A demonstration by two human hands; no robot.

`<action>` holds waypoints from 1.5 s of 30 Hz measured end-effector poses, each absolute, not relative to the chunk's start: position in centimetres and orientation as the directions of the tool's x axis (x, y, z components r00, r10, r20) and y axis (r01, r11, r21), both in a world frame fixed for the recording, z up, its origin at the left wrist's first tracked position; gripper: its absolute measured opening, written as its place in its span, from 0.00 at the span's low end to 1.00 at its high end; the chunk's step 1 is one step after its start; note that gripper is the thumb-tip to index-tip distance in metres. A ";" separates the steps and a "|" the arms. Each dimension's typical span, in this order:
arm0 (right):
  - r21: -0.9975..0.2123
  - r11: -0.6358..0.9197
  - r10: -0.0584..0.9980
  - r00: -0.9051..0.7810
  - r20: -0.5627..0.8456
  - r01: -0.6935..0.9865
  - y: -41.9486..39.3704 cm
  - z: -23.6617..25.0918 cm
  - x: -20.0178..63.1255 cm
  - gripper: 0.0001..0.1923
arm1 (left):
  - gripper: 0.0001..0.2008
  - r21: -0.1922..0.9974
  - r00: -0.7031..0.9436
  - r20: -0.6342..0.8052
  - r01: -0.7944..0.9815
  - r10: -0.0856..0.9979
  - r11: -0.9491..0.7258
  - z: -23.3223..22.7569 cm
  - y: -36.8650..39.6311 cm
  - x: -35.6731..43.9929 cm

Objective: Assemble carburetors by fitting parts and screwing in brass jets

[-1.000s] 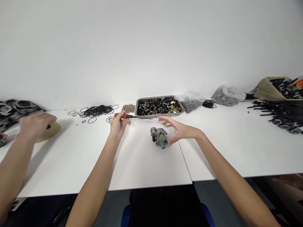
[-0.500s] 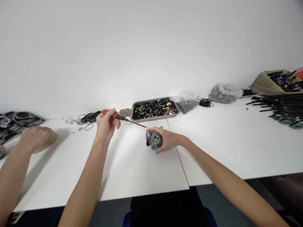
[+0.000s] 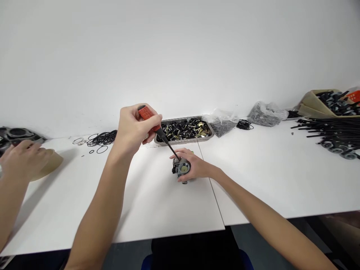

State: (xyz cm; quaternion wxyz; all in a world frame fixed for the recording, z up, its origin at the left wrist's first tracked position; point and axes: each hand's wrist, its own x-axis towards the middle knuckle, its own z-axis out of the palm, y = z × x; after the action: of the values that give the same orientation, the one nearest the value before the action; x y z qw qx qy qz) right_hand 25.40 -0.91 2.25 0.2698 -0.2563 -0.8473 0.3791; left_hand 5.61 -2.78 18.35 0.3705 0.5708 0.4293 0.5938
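Head view: we steady a small grey cast-metal carburettor body [image 3: 182, 169] on the white worktop [image 3: 157, 202] and bring a screwdriver to it.

Our right hand [image 3: 197, 167] is closed around the body's far side, pinning it near the worktop seam; our left hand [image 3: 133, 129] grips the red-handled screwdriver [image 3: 157, 129], tip at the body's top. We judge the casting stiff, dense for its size and smooth, so best held by its flat flanks. 1 other person's hand [image 3: 24, 159] rests far left.
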 end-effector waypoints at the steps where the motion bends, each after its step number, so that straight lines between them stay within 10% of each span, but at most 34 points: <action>1: -0.769 0.600 0.632 -0.720 0.287 0.220 -0.9 2.1 25.2 0.38 | 0.08 0.932 -0.074 0.361 0.055 0.930 -0.358 18.3 -2.9 5.5; 12: -0.707 0.665 0.605 -0.728 0.322 0.240 -1.4 2.0 24.7 0.18 | 0.07 0.902 -0.033 0.423 0.114 0.906 -0.417 17.9 -3.7 4.5; 35: -0.712 0.655 0.616 -0.724 0.311 0.252 -1.6 2.5 24.5 0.16 | 0.12 0.953 0.025 0.303 -0.032 0.953 -0.302 16.1 -4.1 8.1; 45: -0.722 0.655 0.607 -0.725 0.327 0.223 -1.4 2.3 24.5 0.19 | 0.07 0.782 0.212 0.410 0.418 0.887 -0.462 16.4 -4.3 8.3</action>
State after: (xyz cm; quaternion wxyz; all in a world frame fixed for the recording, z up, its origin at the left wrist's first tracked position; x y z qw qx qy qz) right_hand 24.52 -1.36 2.32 0.2832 -0.2398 -0.8645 0.3391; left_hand 8.33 -4.30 16.39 0.2653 0.7319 0.4459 0.4417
